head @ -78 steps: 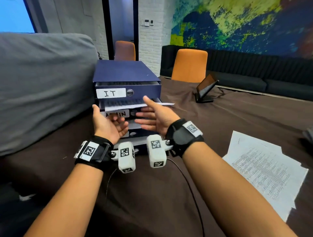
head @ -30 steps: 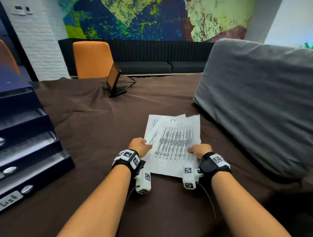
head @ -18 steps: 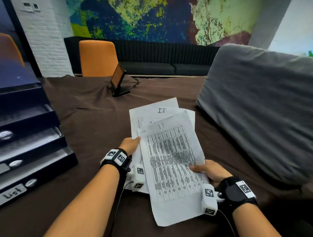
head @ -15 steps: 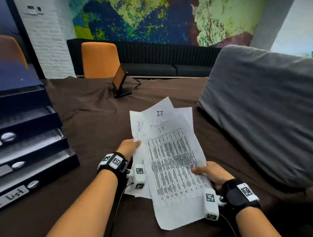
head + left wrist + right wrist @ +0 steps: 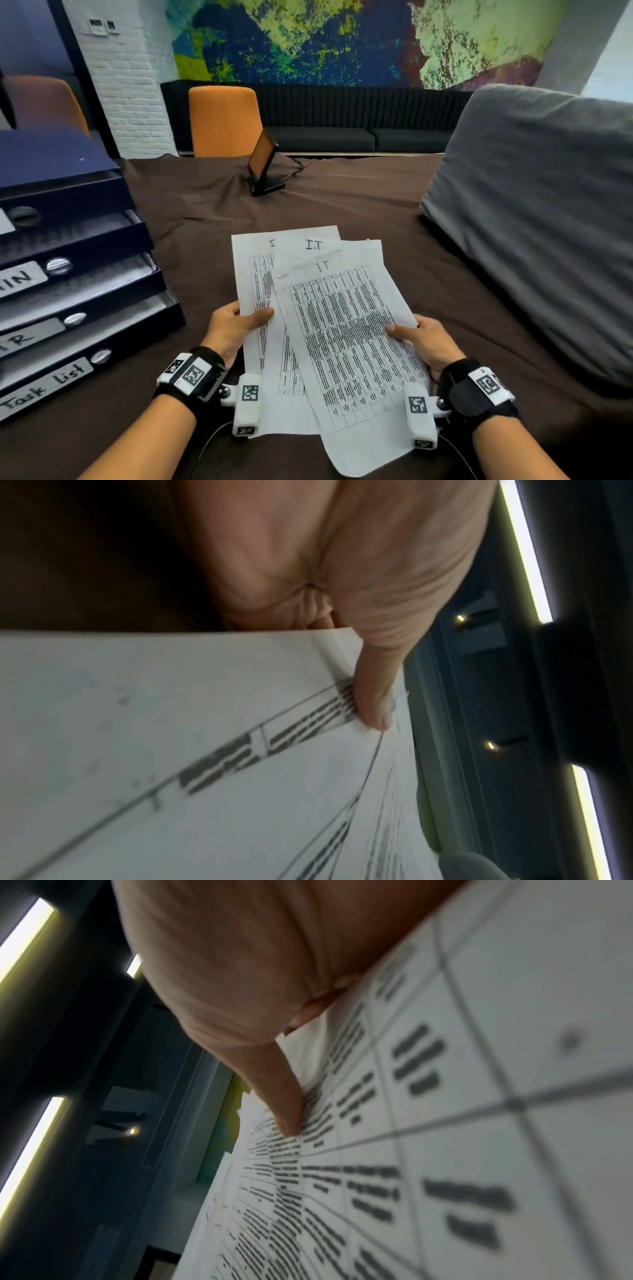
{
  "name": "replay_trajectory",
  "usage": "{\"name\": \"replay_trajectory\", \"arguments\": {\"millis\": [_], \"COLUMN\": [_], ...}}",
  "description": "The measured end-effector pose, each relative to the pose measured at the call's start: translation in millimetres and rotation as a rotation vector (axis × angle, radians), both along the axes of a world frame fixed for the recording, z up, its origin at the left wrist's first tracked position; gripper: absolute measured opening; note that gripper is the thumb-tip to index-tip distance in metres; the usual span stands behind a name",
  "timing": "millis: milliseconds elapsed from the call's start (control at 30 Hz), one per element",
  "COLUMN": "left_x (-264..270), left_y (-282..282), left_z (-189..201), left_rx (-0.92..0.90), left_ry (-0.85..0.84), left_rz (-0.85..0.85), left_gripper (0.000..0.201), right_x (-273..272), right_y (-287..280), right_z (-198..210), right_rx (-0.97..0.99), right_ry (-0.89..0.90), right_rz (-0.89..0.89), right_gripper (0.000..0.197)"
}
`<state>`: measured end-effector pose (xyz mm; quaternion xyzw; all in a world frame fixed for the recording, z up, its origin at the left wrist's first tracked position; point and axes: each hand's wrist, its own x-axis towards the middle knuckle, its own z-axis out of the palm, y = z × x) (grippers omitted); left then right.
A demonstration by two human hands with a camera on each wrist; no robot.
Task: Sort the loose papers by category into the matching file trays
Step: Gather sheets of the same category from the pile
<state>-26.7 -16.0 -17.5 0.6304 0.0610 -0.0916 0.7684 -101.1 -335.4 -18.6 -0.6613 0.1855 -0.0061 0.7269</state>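
IT sheets (image 5: 342, 329): three, printed tables, fanned and misaligned, held above brown-clothed table (image 5: 428, 219), right of stacked file trays (image 5: 102, 274).
Risk, judged: loose fan liable to slip or shed a sheet during carry to trays; square up first.
Left hand (image 5: 236, 329): thumb over, fingers under left edge, pinching back sheets.
Right hand (image 5: 424, 337): thumb on top sheet's right edge, pinching likewise.

The left hand (image 5: 342, 561) pinches the printed papers (image 5: 188, 750), thumb (image 5: 373, 696) pressed on top.
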Motion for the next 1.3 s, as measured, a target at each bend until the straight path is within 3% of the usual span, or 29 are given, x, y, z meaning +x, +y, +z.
{"name": "replay_trajectory", "arguments": {"millis": [167,500,800,900,1033,1133,1300], "left_x": [-3,-1,-5,-5,-3,-1,-3], "left_y": [9,6,5,3,0,-3,-1], "left_z": [-2,-5,1,5,20,30,33], "left_rx": [-0.056,-0.001,-0.170,-0.249,-0.361,-0.399,-0.422], "left_ry": [0.020,0.048,-0.008,-0.001,-0.009,-0.026,-0.014], "left_rz": [0.036,-0.003,0.052,0.030,-0.076,-0.128,-0.155], "left_gripper": [0.037,0.027,0.040,0.044,0.041,0.031,0.028], "right_x": [1,-2,1,3,3,4,11], "right_y": [0,18,6,8,15,20,25], "right_z": [-3,0,-6,-5,-1,4,13], "right_rx": [-0.004,0.019,0.042,0.060,0.138,0.140,0.092], "right_ry": [-0.001,0.000,0.051,0.033,-0.049,-0.080,-0.126], "right_rz": [-0.029,0.188,0.204,0.229,0.324,0.379,0.278], "right_gripper": [0.013,0.015,0.020,0.037,0.087,0.080,0.089]}}
